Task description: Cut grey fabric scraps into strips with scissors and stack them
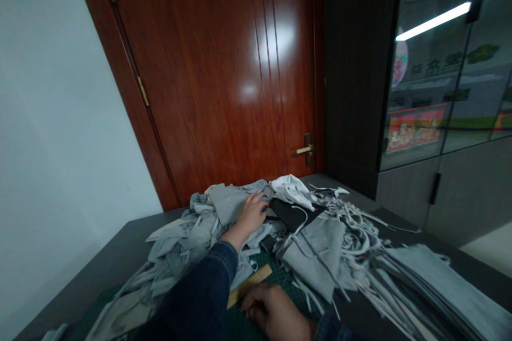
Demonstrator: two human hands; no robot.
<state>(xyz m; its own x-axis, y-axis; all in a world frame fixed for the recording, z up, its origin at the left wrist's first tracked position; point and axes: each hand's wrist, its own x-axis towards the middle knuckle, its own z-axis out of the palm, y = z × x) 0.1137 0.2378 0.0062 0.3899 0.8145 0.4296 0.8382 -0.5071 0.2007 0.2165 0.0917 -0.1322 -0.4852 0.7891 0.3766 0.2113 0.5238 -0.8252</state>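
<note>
My 2 hands are apart, the right nearer to me and the left reaching farther out. My right hand (278, 311) is low over the green cutting mat (280, 273), its fingers curled inward; I cannot tell whether they grip anything. Just beyond those fingers, a flat wooden strip (262, 274) lies at a slant on the mat. Well to the right of that hand, long flat grey strips (444, 277) are stacked on the dark table (120, 245).

To the left of my hands spreads a heap of grey cloth scraps (176, 253). My left hand (251, 213) is on the far part of this heap, palm down, fingers bent over the cloth; I cannot tell whether they pinch any of it. Right of and nearer than that hand lies a broad grey piece (310, 256), with a tangle of thin strips (360, 229) beside it. Just right of my left fingers is a black piece (288, 214), and behind it a crumpled white cloth (291, 189). Beyond both hands stand a reddish-brown door (208, 74) and, to the right, a glass-fronted cabinet (424, 85).
</note>
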